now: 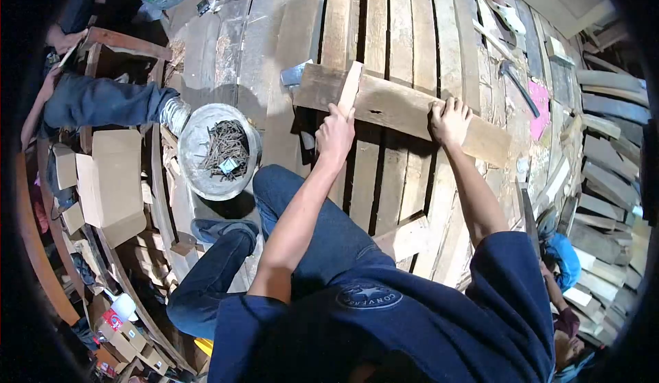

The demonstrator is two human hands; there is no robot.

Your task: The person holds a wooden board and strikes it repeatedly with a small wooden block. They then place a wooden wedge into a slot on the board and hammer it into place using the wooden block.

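Observation:
A long wooden board (398,105) lies at a slant across the slatted planks in front of me. My left hand (335,134) is closed around a short pale wooden strip (351,88), which crosses the board near its left end. Toward the board's right part, my right hand (450,122) grips it from above, fingers bent onto its face. Partly tucked by the board's left end is a small bluish-grey metal piece (294,74). To the left of my knee stands a round basin (193,170) with many nails (228,146) and a small packet in it.
A hammer (519,89) lies at the right beside a pink sheet (540,110). Open cardboard boxes (110,177) stand at the left. Another person's leg (103,105) reaches in near the basin. Stacked timber (607,177) lines the far right, with another person at lower right.

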